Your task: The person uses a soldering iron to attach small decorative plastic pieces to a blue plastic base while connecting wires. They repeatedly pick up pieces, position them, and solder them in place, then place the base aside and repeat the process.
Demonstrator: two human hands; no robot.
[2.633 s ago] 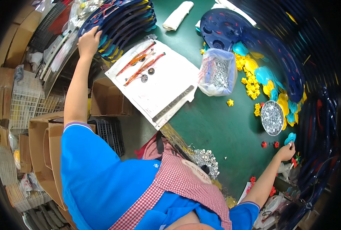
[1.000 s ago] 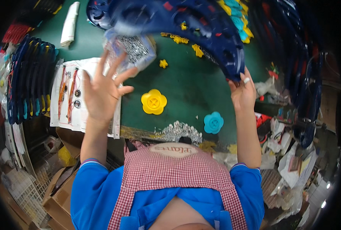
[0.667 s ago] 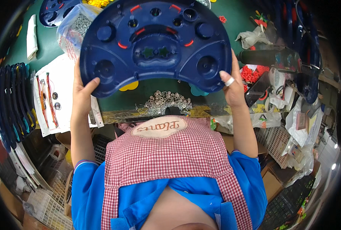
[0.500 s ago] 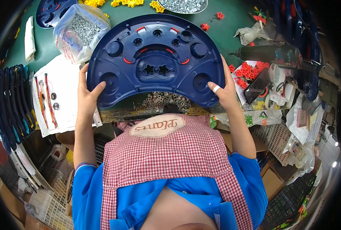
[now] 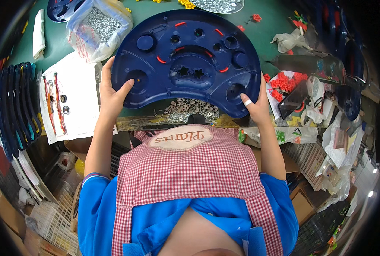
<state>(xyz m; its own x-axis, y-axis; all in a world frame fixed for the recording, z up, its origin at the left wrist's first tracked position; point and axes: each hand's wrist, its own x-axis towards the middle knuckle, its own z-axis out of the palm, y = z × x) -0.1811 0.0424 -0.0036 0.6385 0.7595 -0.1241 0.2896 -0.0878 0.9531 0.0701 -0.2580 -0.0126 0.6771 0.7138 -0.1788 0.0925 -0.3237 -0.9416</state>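
Two hands on one dark blue panel, both clamped firmly on its ends: left hand (image 5: 113, 99) at the left end, right hand (image 5: 257, 109) at the right, thumbs pressed on the recessed face, other fingers round the outer side and partly hidden. Panel (image 5: 189, 84) held in front of the apron (image 5: 185, 170), above the near edge of the worktop (image 5: 262, 38), tilted a little, right end lower. Whether resting on anything beneath: cannot tell.

Done, by the look of it: short red strips (image 5: 179, 24) seated across the face, six in sight. Apparently left: two star holes (image 5: 183, 71) mid-panel, with nothing visible in them; round holes (image 5: 198, 32) farther up, seemingly bare too. No wiring seen on this side, so judged only partly assembled.

Loose around it: wires (image 5: 50, 106) and small discs (image 5: 66, 110) on white sheets (image 5: 82, 79) to the left; screws (image 5: 190, 110) heaped below the panel's arch; metal bits in a plastic bag (image 5: 81, 42) and a bowl (image 5: 224, 13); red pieces (image 5: 286, 83) to the right. At far left, stacked panels (image 5: 17, 106) with yellow and turquoise showing, perhaps further along; too dim to be sure.
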